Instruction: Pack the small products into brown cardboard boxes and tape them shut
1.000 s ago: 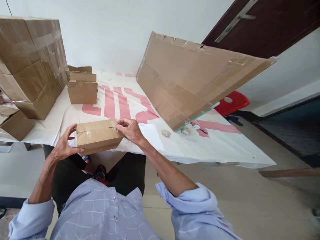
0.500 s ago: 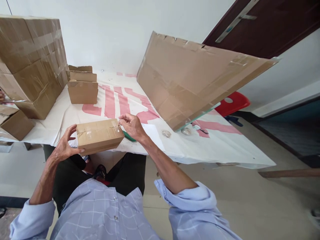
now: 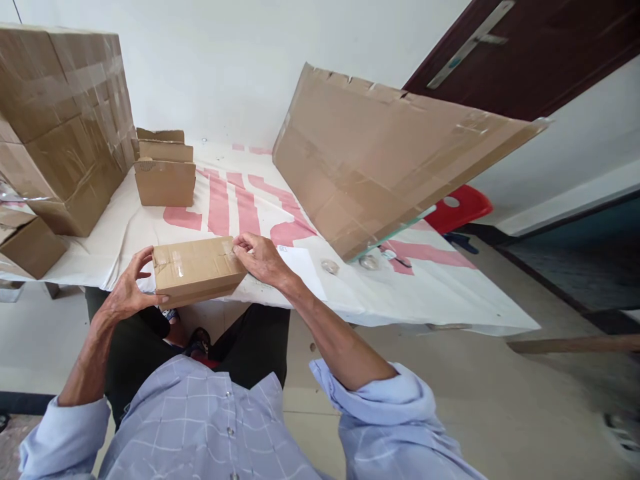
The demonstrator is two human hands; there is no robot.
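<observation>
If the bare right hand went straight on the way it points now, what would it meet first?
Most likely the small taped brown cardboard box: the right hand has its fingertips at the box's right end, though whether they touch is unclear.

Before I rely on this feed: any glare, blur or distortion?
Head view: tape on the held box glints, light otherwise soft; door looks tilted and stretched; floor at lower right is smeared; left hand and right hand fairly sharp.
</observation>
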